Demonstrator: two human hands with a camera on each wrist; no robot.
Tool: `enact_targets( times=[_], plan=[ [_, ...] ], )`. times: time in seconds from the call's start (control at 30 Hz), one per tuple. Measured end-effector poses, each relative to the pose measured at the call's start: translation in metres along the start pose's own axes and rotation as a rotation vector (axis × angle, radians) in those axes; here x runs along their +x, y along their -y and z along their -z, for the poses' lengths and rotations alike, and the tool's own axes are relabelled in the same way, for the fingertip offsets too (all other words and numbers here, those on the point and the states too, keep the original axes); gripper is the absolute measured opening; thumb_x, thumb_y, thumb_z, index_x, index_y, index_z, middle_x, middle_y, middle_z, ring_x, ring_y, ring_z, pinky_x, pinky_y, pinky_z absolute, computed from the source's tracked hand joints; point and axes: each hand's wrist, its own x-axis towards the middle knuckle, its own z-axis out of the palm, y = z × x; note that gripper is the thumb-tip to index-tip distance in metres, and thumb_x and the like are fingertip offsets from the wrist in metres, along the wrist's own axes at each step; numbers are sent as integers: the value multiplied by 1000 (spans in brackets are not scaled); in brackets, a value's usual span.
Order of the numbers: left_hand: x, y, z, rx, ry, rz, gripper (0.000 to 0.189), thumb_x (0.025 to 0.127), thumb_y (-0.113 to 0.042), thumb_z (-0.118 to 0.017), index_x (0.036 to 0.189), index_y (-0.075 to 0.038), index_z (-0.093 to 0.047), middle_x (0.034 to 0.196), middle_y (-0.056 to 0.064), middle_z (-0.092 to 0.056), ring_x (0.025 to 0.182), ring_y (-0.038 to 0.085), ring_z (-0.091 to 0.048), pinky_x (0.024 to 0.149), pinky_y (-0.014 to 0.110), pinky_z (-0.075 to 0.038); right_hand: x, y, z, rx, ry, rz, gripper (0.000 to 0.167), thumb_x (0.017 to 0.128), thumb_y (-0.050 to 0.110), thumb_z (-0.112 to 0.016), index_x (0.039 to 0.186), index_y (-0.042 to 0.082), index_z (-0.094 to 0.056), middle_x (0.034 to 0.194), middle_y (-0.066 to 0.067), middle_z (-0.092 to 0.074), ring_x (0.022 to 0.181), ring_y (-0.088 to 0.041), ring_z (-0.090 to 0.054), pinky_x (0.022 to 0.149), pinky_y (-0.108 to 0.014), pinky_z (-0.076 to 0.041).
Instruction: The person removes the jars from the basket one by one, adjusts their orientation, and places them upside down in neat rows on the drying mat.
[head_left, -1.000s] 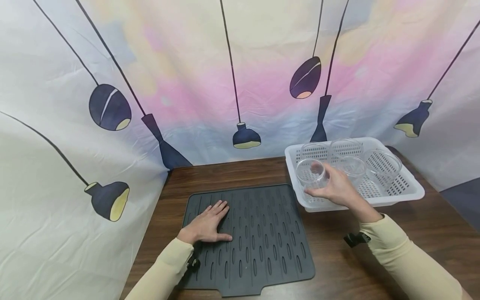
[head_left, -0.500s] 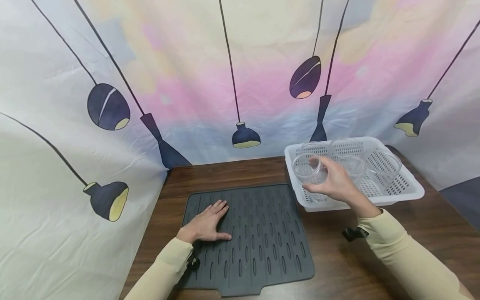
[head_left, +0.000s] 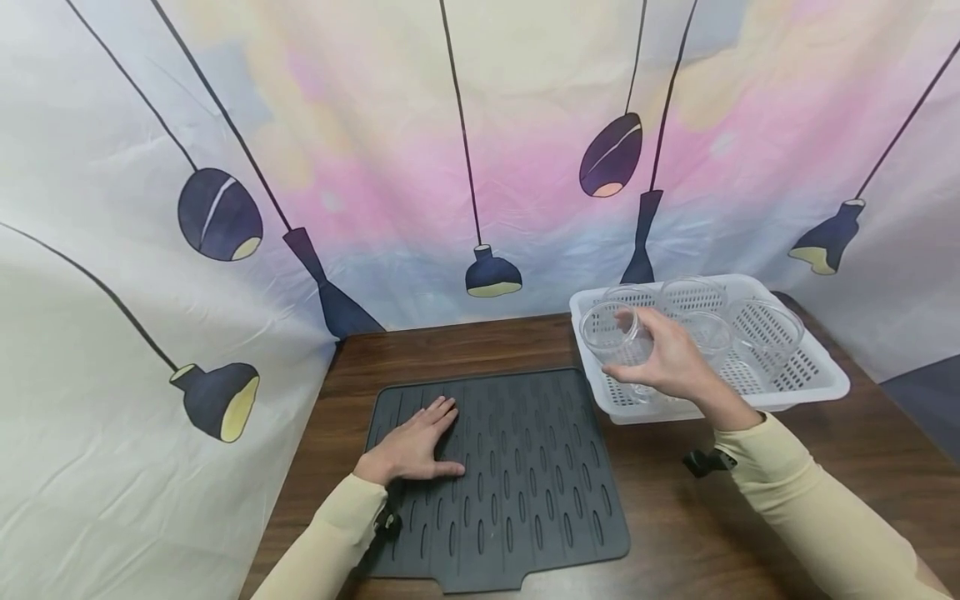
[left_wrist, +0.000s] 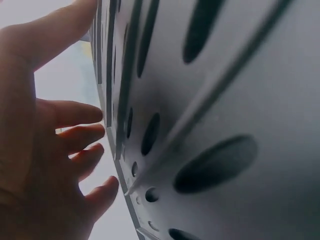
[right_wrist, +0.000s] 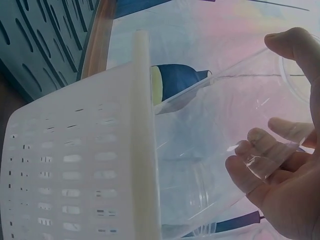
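My right hand (head_left: 671,360) grips a clear drinking cup (head_left: 606,333) from its right side, with the thumb on the near side and the fingers behind. The cup stands over the left end of a white perforated plastic basket (head_left: 806,400). In the right wrist view the transparent cup (right_wrist: 235,102) tilts above the basket rim (right_wrist: 142,125), fingers showing through its wall. My left hand (head_left: 411,443) rests on a dark grey ridged drying mat (head_left: 525,500), fingers straight and thumb spread out. The left wrist view shows that hand's fingers (left_wrist: 82,112) along the mat's slotted surface.
Several more clear cups (head_left: 768,329) stand inside the basket, right beside and behind the right hand. Mat and basket lie on a dark wood table (head_left: 675,533). A fabric backdrop printed with hanging lamps (head_left: 492,273) closes off the back and left side.
My right hand has raised the cup from low in the basket, shifting slightly left and toward the backdrop. My left hand stays in place on the mat.
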Motion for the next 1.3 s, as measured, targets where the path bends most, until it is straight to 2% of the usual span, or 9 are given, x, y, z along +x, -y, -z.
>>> enact_targets(
  times=[0.17,0.33,0.47,0.67,0.83,1.03,1.3],
  plan=[
    [3,-1,6,-33,-92,-39,94,84,-62,-64,151,-2,-35,160,14,-27,149,31,-21,117,51,-26,5,3,2,-2,5,16,69,62,27,-91,120,8,-60,116,-12,-64,96,-24,-59,80,-41,-48],
    [3,-5,14,-68,-161,-29,94,85,-61,-65,152,-4,-33,161,9,-26,149,26,-22,117,50,-27,11,8,2,-14,20,14,68,63,31,-91,119,8,-60,114,-11,-63,96,-27,-59,79,-45,-48],
    [3,-11,20,-99,-181,-21,94,86,-62,-63,154,-7,-30,162,7,-23,149,25,-22,115,51,-29,12,12,2,-22,32,34,69,62,32,-91,119,7,-61,109,-9,-62,94,-27,-58,77,-45,-47],
    [6,-17,33,-142,-213,-14,92,86,-60,-64,156,-14,-25,163,5,-21,149,24,-22,112,54,-33,15,15,2,-26,1,73,69,60,30,-91,119,8,-61,103,-7,-61,91,-26,-56,73,-43,-45],
    [4,-20,41,-152,-220,-13,93,86,-60,-64,157,-18,-22,164,1,-18,149,23,-21,111,55,-34,15,17,-1,-14,29,59,68,63,32,-90,120,10,-61,108,-7,-61,93,-25,-57,76,-44,-46],
    [4,-29,49,-177,-241,-33,93,87,-63,-61,158,-23,-16,164,-5,-14,150,22,-20,112,55,-33,15,18,-5,-24,37,86,69,62,32,-90,120,11,-60,107,-7,-61,93,-25,-57,76,-43,-45],
    [4,-39,58,-224,-251,-34,93,86,-70,-56,158,-26,-15,164,-3,-15,150,19,-19,110,55,-35,18,20,-8,-24,64,117,76,62,32,-91,126,7,-59,117,-13,-60,98,-29,-57,83,-49,-46]
  ],
)
